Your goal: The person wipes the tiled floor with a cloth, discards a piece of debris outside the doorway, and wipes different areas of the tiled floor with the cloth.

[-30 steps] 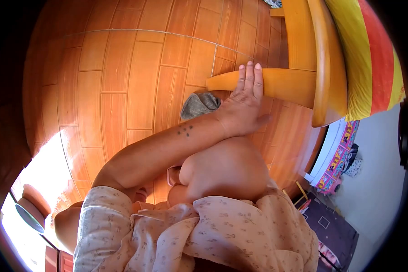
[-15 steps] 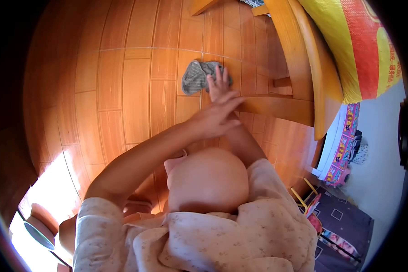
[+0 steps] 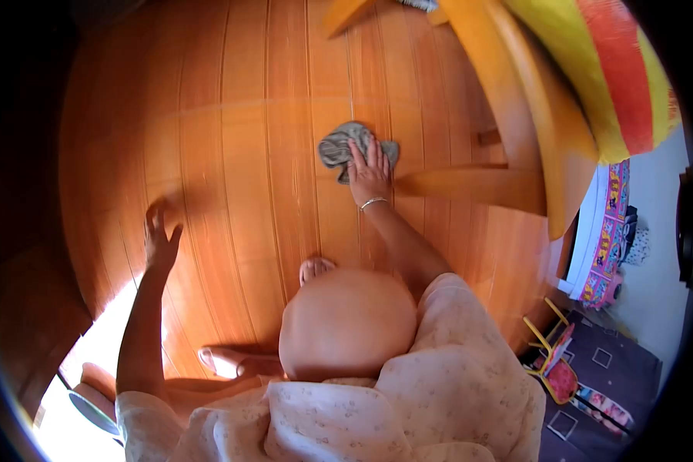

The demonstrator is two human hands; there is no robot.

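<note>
My right hand (image 3: 369, 171) lies on a crumpled grey-green cloth (image 3: 336, 147) on the floor, fingers stretched out over it. Part of the cloth is hidden under the fingers. A thin bracelet (image 3: 373, 203) circles the right wrist. Out to the left, my left hand (image 3: 162, 240) holds nothing, its thumb and fingers apart above the floorboards; whether it touches the floor I cannot tell.
Wood-look floor (image 3: 239, 177) spreads around me. A wooden chair (image 3: 470, 185) stands close on the right, its lower bar near my right hand. Beyond it are a yellow and red bag (image 3: 624, 85) and a small chair (image 3: 558, 377). Bright light falls at lower left.
My left hand has swung away from over my right forearm to the far left. My right hand now rests more fully on the cloth, which is more bunched and slightly lower in view.
</note>
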